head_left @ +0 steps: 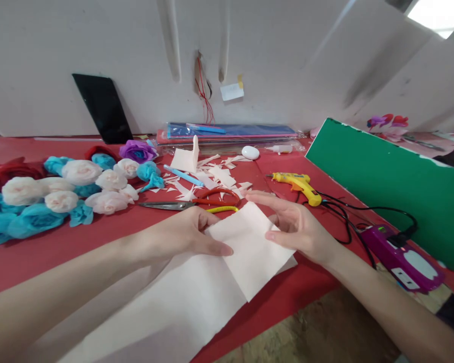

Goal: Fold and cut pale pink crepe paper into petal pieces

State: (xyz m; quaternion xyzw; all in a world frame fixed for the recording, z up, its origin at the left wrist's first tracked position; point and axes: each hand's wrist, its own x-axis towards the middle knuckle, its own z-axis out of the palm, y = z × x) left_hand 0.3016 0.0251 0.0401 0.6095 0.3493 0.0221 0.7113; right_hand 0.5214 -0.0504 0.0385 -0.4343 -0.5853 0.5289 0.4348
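Observation:
A long pale pink sheet of paper [166, 307], perhaps crepe paper, runs from the lower left to the middle of the red table. Its far end carries a squarish folded part [253, 252]. My left hand [196, 232] pinches this part at its left edge, thumb on top and fingers hidden beneath. On the right edge my right hand [295, 227] grips the same paper, thumb on top, with the index finger stretched along the upper corner. Just beyond the paper lie scissors [181, 204] with one red and one yellow handle.
Pink paper scraps [221, 174], a blue pen [183, 175] and a white oval object [250, 152] lie behind the scissors. Paper flowers [81, 172] crowd the left. At right are a yellow glue gun [297, 184], a purple power strip [401, 257] and a green board [382, 186]. A phone [104, 108] leans on the wall.

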